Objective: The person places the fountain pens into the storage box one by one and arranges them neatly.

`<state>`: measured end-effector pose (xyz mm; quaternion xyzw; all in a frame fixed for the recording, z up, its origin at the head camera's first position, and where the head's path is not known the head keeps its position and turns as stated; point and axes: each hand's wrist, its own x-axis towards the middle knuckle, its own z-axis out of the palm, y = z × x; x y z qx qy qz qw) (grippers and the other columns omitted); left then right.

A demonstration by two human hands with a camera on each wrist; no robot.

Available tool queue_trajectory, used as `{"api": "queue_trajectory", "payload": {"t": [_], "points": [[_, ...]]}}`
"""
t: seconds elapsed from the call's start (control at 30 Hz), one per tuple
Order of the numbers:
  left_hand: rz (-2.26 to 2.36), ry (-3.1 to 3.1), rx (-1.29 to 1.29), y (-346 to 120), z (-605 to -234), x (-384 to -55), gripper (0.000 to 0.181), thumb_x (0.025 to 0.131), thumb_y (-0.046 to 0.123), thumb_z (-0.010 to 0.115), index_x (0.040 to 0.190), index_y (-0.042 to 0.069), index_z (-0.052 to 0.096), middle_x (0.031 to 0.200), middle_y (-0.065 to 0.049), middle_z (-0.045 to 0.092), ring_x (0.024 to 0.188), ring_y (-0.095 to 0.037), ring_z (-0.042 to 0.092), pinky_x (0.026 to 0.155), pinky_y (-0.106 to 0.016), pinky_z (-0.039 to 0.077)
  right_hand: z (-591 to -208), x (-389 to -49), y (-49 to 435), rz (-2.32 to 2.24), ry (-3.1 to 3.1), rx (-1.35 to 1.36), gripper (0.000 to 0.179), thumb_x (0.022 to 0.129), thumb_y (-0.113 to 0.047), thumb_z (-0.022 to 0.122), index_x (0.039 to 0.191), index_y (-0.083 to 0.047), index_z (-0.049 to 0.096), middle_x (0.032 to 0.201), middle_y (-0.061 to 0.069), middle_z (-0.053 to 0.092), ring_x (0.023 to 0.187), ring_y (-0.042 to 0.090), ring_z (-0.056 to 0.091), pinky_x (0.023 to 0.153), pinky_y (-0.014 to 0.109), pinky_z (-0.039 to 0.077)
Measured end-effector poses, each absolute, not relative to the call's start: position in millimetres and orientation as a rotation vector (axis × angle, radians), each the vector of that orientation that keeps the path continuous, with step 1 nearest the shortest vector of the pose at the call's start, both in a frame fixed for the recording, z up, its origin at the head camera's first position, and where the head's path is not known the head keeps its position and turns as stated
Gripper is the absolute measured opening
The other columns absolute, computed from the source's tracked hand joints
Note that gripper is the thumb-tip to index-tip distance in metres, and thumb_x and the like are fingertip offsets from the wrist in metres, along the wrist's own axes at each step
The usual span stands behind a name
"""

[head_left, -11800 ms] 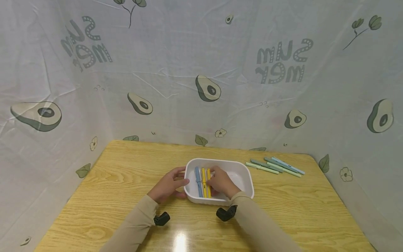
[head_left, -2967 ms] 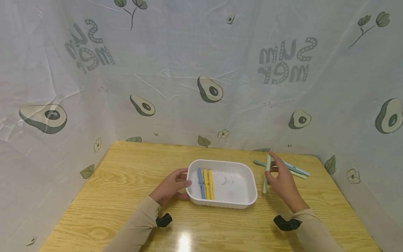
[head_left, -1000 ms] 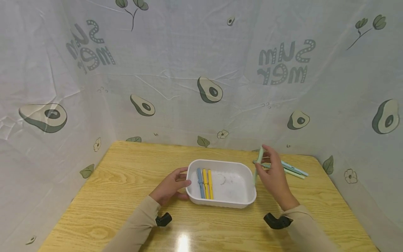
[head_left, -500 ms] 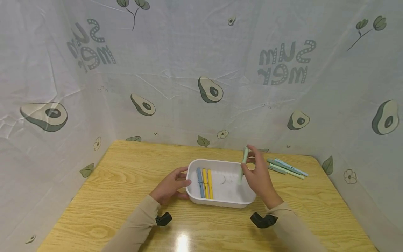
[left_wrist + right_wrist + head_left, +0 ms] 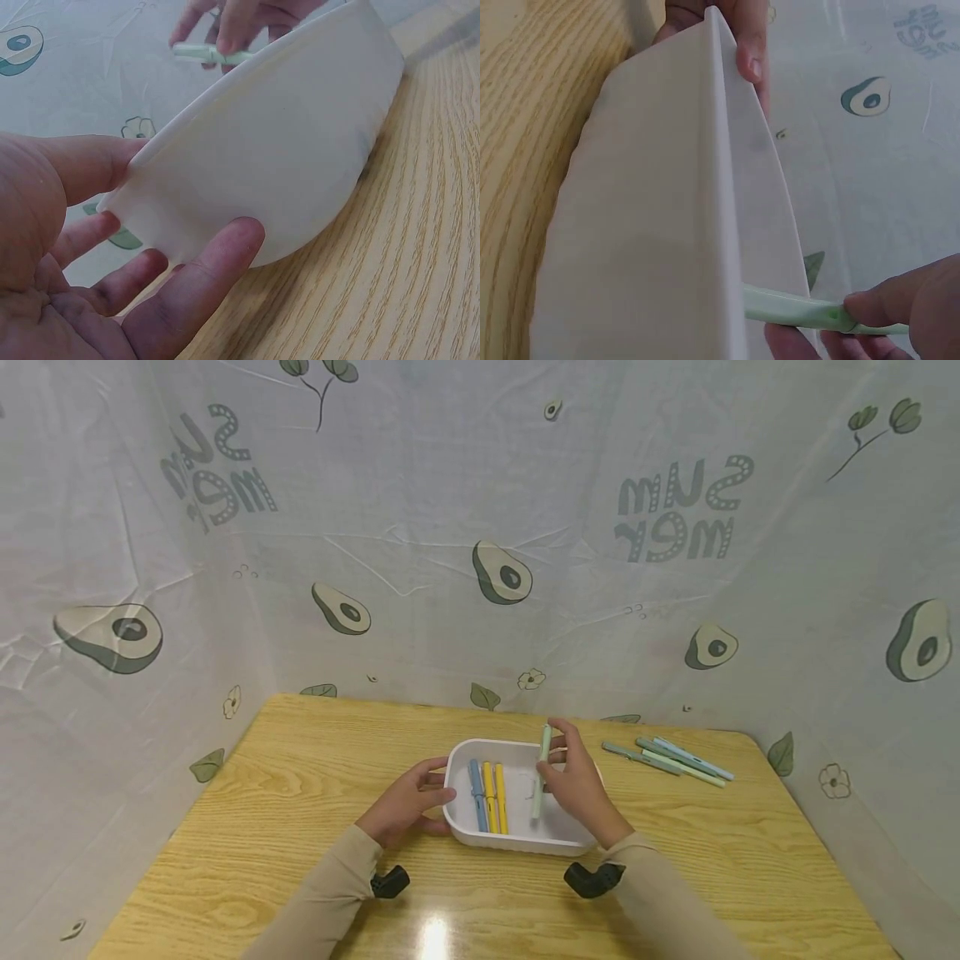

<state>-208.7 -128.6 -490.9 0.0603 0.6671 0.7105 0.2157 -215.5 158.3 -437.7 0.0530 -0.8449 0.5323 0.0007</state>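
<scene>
A white tray (image 5: 465, 837) sits mid-table with a blue pen (image 5: 474, 781) and two yellow pens (image 5: 493, 787) lying side by side at its left. My left hand (image 5: 405, 802) holds the tray's left end (image 5: 247, 157), thumb on the rim and fingers against the outer wall. My right hand (image 5: 573, 781) pinches a pale green pen (image 5: 540, 768) and holds it over the tray's middle, tip down. The green pen (image 5: 795, 309) shows behind the tray wall (image 5: 652, 225) in the right wrist view, and the pen (image 5: 202, 54) again in the left wrist view.
Three more pens (image 5: 667, 758) in green and light blue lie on the wooden table (image 5: 262, 827) at the back right. An avocado-print cloth (image 5: 495, 568) walls off the back and sides. Black wrist mounts (image 5: 588, 878) sit near the front edge.
My right hand picked the pale green pen from the group at the back right and carried it left, now over the tray's middle. The left hand stayed on the tray.
</scene>
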Motion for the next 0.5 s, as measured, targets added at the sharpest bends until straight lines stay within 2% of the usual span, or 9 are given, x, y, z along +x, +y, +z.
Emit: {"api": "queue_trajectory", "payload": {"t": [0.2, 0.5], "points": [[1.967, 1.846, 0.167, -130, -492, -209, 0.068, 0.100, 0.014, 0.070, 0.159, 0.012, 0.036, 0.147, -0.025, 0.047, 0.117, -0.034, 0.064, 0.081, -0.050, 0.065, -448, -220, 146, 1.742, -2.743, 0.095, 0.073, 0.098, 0.007, 0.062, 0.159, -0.016, 0.029, 0.129, 0.020, 0.049, 0.105, 0.029, 0.062, 0.066, 0.039, 0.065], [1.967, 1.846, 0.189, -130, -494, -210, 0.069, 0.100, 0.015, 0.070, 0.160, 0.011, 0.035, 0.147, -0.026, 0.047, 0.116, -0.033, 0.065, 0.081, -0.050, 0.065, -457, -221, 131, 1.696, -2.871, 0.005, 0.070, 0.095, 0.007, 0.065, 0.157, -0.005, 0.032, 0.123, 0.021, 0.055, 0.101, 0.029, 0.064, 0.063, 0.036, 0.065]]}}
